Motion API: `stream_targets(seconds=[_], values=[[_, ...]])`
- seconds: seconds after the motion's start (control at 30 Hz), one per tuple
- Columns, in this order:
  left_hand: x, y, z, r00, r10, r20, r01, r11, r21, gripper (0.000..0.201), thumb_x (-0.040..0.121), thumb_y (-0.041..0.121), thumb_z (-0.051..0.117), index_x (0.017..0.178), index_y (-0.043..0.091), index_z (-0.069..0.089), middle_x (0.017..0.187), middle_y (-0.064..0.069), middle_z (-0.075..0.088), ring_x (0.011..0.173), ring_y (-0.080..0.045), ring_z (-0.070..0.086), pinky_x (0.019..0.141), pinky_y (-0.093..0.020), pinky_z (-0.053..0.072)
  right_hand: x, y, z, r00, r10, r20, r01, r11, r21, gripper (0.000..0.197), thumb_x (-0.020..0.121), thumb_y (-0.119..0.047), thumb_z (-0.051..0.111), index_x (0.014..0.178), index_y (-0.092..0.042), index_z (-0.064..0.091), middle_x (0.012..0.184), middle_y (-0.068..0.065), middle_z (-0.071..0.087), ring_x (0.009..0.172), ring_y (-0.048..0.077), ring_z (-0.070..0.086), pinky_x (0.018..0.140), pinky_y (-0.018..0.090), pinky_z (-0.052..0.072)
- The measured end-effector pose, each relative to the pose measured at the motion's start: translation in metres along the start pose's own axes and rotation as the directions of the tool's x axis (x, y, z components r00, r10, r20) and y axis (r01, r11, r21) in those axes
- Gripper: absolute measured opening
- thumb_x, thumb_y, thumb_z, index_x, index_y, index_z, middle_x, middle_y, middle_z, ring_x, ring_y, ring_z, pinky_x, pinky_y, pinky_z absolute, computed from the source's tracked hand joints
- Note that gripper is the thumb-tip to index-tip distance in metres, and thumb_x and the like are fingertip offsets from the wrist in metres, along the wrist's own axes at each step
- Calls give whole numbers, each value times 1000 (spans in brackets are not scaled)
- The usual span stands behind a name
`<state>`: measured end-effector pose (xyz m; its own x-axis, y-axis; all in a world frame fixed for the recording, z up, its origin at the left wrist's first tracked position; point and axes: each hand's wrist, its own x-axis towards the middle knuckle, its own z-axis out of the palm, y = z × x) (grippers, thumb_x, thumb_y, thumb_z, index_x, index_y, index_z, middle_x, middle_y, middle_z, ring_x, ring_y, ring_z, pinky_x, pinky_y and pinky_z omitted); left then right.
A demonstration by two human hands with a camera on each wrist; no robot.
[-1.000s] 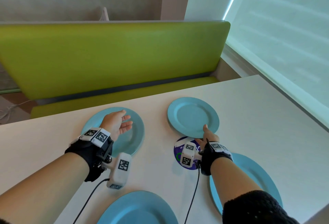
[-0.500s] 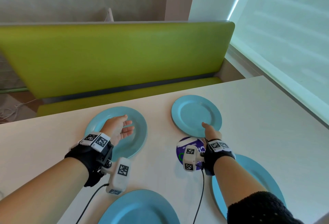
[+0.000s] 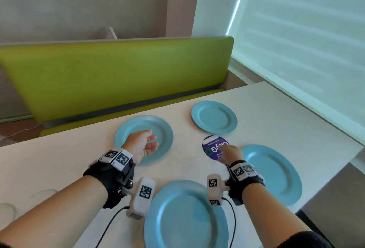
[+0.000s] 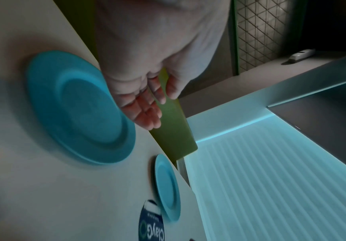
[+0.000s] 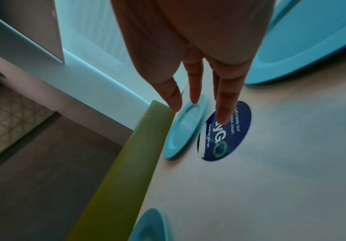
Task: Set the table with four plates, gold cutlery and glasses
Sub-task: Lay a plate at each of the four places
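Observation:
Several blue plates lie on the white table (image 3: 59,168): far left plate (image 3: 164,129), far right plate (image 3: 214,117), near right plate (image 3: 276,172), near middle plate (image 3: 185,216). My left hand (image 3: 146,145) hovers over the far left plate (image 4: 77,106), fingers relaxed and holding nothing. My right hand (image 3: 229,154) is over the round purple sticker (image 3: 212,147), fingers (image 5: 223,104) straight and holding nothing. In the right wrist view the far right plate (image 5: 182,127) lies just beyond my fingertips. No cutlery or glasses are in view.
A green bench (image 3: 118,78) runs along the table's far edge. A window with a lowered blind (image 3: 306,40) borders the right side. The table's right corner (image 3: 353,149) lies close to the near right plate.
My right hand has drawn back from the far right plate's near rim to over the purple sticker. The left hand stays over the far left plate. The view has tilted down.

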<state>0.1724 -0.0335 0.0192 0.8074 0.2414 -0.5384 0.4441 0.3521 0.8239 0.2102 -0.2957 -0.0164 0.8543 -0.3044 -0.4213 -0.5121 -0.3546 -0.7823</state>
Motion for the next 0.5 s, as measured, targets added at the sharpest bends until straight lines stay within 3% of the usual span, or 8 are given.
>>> stream_targets(seconds=[0.03,0.1,0.17,0.27,0.4,0.5], values=[[-11,-4,-9,1000,2,19,-2,1000,15,14,98,17,46,109,10,49,84,-4,59,66,-18,57,44,-21,53,-20,2,2,999,50,21,-53,986,160,37,93,-17,52,129,-8,50,127,7,55,107,22,58,91,32,45],[-36,-14,-27,998,0,67,-3,999,36,12,98,17,46,108,11,49,83,-4,59,64,-17,56,44,-21,52,-62,11,14,1000,26,-2,-25,978,209,9,92,-7,52,98,-8,59,105,11,55,79,21,56,76,35,52],[-62,-25,-46,993,-1,118,-6,998,62,10,98,16,45,106,11,49,82,-4,58,63,-17,55,43,-20,52,-98,24,23,997,78,-18,-70,956,284,18,91,-4,53,74,-11,56,82,9,53,68,18,50,64,32,53],[-98,-41,-76,985,-14,172,-8,992,127,7,98,15,45,93,13,50,78,-4,56,60,-17,54,45,-21,50,-155,43,41,998,65,26,-70,960,273,20,92,-6,52,74,-13,56,71,3,49,60,15,48,51,25,46],[-141,-57,-117,971,-26,238,-41,961,274,4,96,15,48,98,12,49,79,-4,56,58,-17,54,47,-21,49,-211,67,64,993,78,89,-96,970,222,9,92,-8,53,86,-11,58,72,4,52,59,17,50,54,27,46],[-166,-69,-147,952,-56,300,-110,854,508,11,96,20,48,100,10,50,82,-2,55,61,-14,52,53,-20,47,-244,79,84,986,90,143,-109,985,132,8,93,-9,53,86,-12,57,73,3,54,59,17,52,55,28,45]])
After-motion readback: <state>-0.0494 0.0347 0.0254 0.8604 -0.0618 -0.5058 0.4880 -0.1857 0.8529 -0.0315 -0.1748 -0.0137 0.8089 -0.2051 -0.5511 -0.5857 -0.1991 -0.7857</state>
